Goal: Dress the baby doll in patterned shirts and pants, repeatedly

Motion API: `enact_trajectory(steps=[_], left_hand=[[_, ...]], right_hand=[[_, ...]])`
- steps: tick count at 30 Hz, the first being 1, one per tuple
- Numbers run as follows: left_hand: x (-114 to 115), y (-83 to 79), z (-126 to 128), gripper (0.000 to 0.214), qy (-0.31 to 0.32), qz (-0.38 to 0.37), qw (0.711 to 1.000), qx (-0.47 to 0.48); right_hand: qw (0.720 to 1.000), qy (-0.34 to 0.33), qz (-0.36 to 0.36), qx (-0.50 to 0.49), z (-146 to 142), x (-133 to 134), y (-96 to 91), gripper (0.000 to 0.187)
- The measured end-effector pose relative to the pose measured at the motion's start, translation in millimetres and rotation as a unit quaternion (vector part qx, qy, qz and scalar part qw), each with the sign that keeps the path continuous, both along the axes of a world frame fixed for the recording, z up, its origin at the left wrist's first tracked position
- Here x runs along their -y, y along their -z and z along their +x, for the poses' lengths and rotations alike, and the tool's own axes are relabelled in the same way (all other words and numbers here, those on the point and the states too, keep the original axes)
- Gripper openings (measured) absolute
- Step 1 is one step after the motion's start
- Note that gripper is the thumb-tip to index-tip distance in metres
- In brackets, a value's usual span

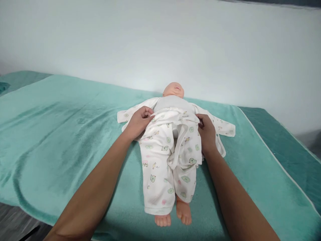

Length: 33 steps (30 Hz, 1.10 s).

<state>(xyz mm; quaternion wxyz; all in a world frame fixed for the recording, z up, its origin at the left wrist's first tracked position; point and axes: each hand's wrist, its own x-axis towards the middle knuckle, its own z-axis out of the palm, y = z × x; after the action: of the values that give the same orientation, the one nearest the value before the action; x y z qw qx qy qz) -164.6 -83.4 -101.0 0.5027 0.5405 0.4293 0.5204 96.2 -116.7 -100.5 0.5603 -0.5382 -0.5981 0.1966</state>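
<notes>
A baby doll [174,89] lies on its back, head away from me and bare feet toward me. White printed baby pants [157,160] cover its legs and reach up to the waist, with an open crotch slit at the middle. My left hand [140,121] pinches the waistband at the left side. At the right side my right hand [206,130] has its fingers closed at the waistband, partly hidden behind the hand. The doll's arms are in a matching baby jacket [227,128], spread open to both sides.
A green blanket [62,134] lies under the doll, with wrinkles at the left. A darker green cover [286,144] shows at the right. The white wall [160,43] stands right behind the doll's head. Grey floor [15,221] appears at the lower left.
</notes>
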Motion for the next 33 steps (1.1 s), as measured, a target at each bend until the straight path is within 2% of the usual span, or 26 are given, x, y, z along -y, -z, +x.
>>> enact_trajectory(steps=[3, 8, 10, 14, 16, 18, 21, 24, 27, 30, 33], left_hand=[[0, -2.1, 3, 0.020, -0.023, 0.041, 0.999, -0.021], [1, -2.7, 3, 0.016, -0.001, 0.046, 0.998, -0.051], [1, -3.4, 5, 0.015, -0.009, 0.080, 0.995, -0.066], [-5, -2.6, 14, 0.016, -0.096, 0.145, 0.981, -0.087], [-13, 0.5, 19, 0.018, -0.140, 0.131, 0.978, -0.086], [-21, 4.2, 22, 0.020, -0.155, 0.106, 0.979, -0.079], [-30, 6.6, 21, 0.017, -0.122, 0.088, 0.987, -0.053], [-29, 1.1, 19, 0.010, -0.062, 0.132, 0.987, -0.062], [-23, -9.4, 17, 0.014, 0.003, 0.176, 0.980, -0.096], [-22, -18.9, 16, 0.018, 0.045, 0.186, 0.973, -0.128], [-34, -23.9, 17, 0.023, 0.035, 0.182, 0.966, -0.179]], right_hand=[[1.000, -0.010, -0.001, 0.002, 0, 0, -1.4, 0.018], [0.993, -0.030, -0.058, -0.094, 0, -10, -2.2, 0.018], [0.990, -0.022, -0.063, -0.123, 1, -18, -0.1, 0.019], [0.988, 0.005, -0.076, -0.136, 2, -31, 6.4, 0.017], [0.988, 0.000, -0.073, -0.139, 2, -31, 8.0, 0.016], [0.988, -0.018, -0.060, -0.141, 0, -28, 7.2, 0.016], [0.990, -0.036, -0.043, -0.131, -2, -20, 3.3, 0.016], [0.991, -0.054, -0.047, -0.111, 1, -18, 0.0, 0.016], [0.989, -0.123, -0.024, -0.079, 6, -26, -1.4, 0.014], [0.983, -0.182, 0.017, -0.028, 9, -36, -3.4, 0.011], [0.988, -0.148, 0.000, 0.036, 8, -47, -7.6, 0.010]])
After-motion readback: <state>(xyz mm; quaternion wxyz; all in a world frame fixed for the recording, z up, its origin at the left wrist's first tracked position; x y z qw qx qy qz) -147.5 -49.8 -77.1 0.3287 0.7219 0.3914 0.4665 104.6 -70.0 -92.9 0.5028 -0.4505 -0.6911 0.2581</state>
